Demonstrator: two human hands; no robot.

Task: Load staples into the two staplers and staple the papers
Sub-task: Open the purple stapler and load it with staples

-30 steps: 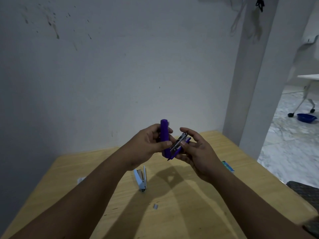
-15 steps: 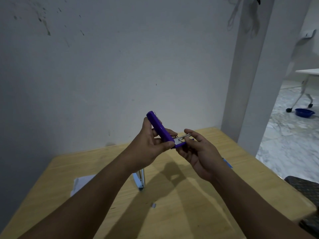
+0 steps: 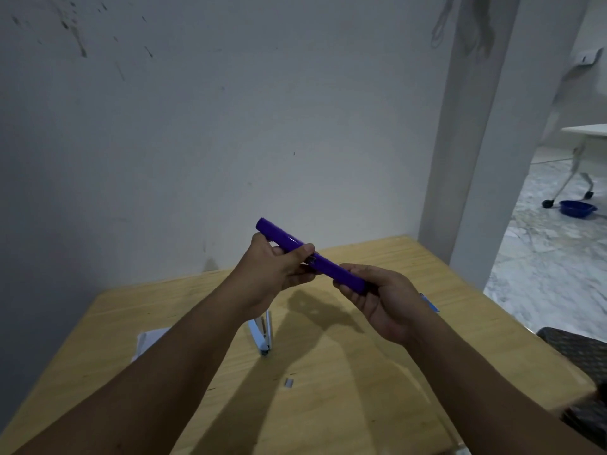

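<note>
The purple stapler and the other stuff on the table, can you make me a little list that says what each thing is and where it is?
held thing: long purple plastic stapler, opened out nearly straight, above the table
left hand: grips its upper half
right hand: grips its lower half
table: light wooden table
second stapler: pale blue stapler, lying open on the table
loose bit: small grey strip of staples, nearer than the blue stapler
papers: white paper sheets, at the left, partly hidden by the left arm

papers (image 3: 149, 339) half-hidden by forearm; blue stapler (image 3: 261, 334) partly hidden
</note>
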